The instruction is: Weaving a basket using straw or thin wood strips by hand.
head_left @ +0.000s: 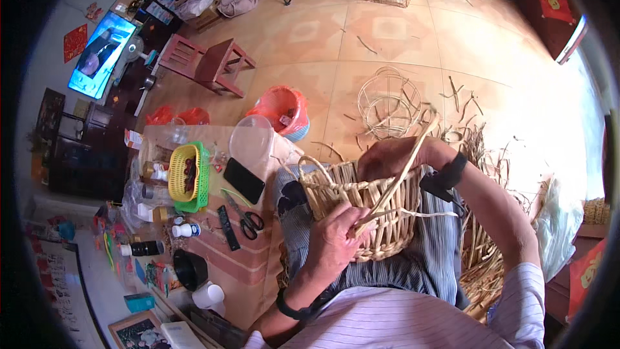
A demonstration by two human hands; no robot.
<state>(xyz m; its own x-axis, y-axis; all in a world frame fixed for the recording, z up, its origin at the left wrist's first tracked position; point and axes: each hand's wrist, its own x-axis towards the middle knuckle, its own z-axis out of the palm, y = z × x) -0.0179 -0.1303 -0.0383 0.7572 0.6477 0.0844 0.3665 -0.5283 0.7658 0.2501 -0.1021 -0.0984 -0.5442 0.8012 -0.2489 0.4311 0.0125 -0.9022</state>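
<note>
A wicker basket, woven from thick tan strands, rests on my lap with a loop handle at its left end. My left hand is at the basket's near side, its fingers closed on a long flat strand. That strand rises from the left hand across the basket to the upper right, past my right wrist. Over the far rim, my right hand bends down into the basket, where its fingers are hidden. A thinner strand sticks out from the near wall to the right.
To the left, a cloth-covered table holds scissors, a black phone, a remote, a yellow-green basket and several bottles. Loose strands lie right of my legs. On the tiles stand a wire frame, a bucket and a wooden chair.
</note>
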